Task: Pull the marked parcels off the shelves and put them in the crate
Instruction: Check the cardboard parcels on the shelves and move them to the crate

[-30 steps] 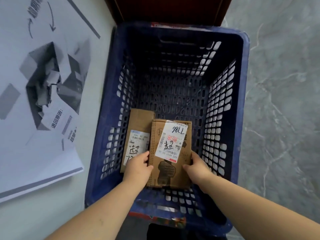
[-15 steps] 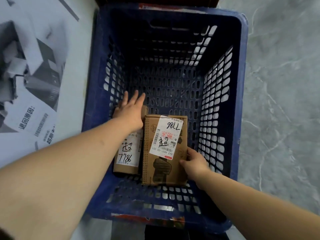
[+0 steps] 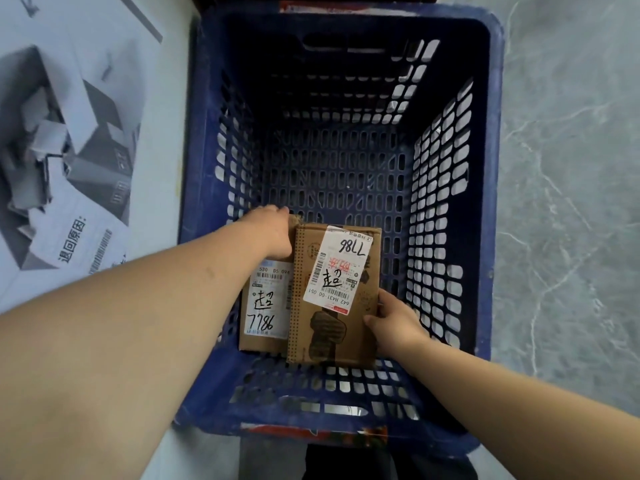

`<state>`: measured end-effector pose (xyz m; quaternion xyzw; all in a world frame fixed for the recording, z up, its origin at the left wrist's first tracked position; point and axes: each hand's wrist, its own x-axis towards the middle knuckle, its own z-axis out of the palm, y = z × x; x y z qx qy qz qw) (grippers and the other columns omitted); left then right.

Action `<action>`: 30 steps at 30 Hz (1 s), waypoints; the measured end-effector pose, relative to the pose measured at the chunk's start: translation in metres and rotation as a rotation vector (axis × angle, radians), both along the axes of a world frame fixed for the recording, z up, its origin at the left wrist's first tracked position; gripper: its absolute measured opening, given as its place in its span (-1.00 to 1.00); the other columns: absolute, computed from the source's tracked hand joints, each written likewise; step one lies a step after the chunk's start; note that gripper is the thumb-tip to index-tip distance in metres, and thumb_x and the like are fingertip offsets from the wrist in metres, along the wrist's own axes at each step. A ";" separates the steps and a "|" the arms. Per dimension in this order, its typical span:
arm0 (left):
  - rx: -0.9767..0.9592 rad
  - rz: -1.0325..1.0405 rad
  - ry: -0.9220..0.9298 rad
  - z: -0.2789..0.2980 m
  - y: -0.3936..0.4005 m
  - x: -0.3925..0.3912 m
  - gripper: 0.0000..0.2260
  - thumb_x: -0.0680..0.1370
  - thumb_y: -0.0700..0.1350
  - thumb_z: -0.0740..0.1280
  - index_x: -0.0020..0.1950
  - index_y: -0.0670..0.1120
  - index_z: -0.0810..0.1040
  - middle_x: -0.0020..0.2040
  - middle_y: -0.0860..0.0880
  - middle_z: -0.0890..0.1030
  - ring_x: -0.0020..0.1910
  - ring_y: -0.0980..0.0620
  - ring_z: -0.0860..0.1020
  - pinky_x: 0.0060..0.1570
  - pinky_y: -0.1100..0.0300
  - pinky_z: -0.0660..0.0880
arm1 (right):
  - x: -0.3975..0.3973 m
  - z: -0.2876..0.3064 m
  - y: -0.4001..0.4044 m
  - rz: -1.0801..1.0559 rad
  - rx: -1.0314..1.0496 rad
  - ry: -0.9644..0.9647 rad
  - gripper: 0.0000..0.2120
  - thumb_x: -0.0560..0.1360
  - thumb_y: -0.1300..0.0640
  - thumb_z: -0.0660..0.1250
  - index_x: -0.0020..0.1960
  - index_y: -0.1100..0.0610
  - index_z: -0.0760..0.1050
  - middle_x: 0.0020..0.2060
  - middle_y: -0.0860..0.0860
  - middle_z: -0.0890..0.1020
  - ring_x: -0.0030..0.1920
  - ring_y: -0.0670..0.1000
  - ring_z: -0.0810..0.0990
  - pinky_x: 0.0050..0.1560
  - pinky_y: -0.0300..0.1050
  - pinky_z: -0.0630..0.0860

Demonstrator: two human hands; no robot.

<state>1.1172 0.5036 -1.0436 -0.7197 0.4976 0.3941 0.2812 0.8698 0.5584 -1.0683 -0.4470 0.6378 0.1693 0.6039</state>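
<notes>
In the blue crate (image 3: pixel 495 168), the left hand (image 3: pixel 273 233) grasps the far end of the left parcel (image 3: pixel 265 306) at 10 o'clock and the right hand (image 3: pixel 391 320) holds the overlapping right parcel (image 3: pixel 332 299), which may tip if released unevenly.

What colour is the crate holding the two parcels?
Dark blue, with slotted walls: the crate shows clearly in the head view.

Bare forearms, hands (image 3: pixel 273 233); no sleeves.

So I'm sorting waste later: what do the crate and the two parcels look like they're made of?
The blue crate looks like moulded plastic: slotted lattice walls, a slight sheen. Both parcels, the left parcel and the right parcel, look like matt brown cardboard, each with a white paper label.
</notes>
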 end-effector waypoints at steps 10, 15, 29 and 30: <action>-0.161 0.149 -0.020 0.036 0.049 -0.034 -0.23 0.57 -0.14 0.23 0.59 0.07 -0.23 0.59 -0.02 -0.27 0.57 -0.10 -0.21 0.52 -0.15 -0.06 | 0.012 0.047 -0.010 0.117 -0.157 -0.030 -0.29 0.57 0.05 0.28 0.59 -0.06 -0.03 0.39 -0.01 0.45 0.32 0.08 0.49 0.31 0.06 0.47; -0.301 0.096 0.004 0.105 0.047 -0.088 -0.35 0.63 0.25 0.03 0.59 0.09 -0.21 0.59 -0.04 -0.28 0.58 -0.11 -0.20 0.53 -0.06 -0.14 | -0.001 0.138 -0.023 0.173 -0.544 -0.124 -0.35 0.60 -0.09 0.21 0.59 -0.11 -0.01 0.58 -0.04 0.13 0.57 0.02 0.05 0.56 0.10 0.05; -0.658 -0.394 0.210 0.379 -0.033 -0.308 -0.26 0.54 0.39 -0.03 0.58 0.12 -0.26 0.62 -0.02 -0.17 0.58 -0.11 -0.20 0.52 -0.10 -0.14 | -0.210 0.401 -0.050 -0.286 -0.813 0.413 -0.31 0.59 -0.25 0.08 0.58 -0.19 -0.21 0.58 -0.07 -0.26 0.57 -0.02 -0.28 0.46 0.06 -0.42; -0.715 -0.620 0.325 0.453 -0.026 -0.384 -0.25 0.53 0.39 -0.04 0.58 0.11 -0.26 0.62 -0.02 -0.16 0.58 -0.11 -0.20 0.52 -0.09 -0.14 | -0.282 0.474 -0.012 -0.486 -0.906 0.555 -0.32 0.59 -0.25 0.08 0.58 -0.20 -0.21 0.58 -0.07 -0.26 0.57 -0.02 -0.28 0.46 0.05 -0.41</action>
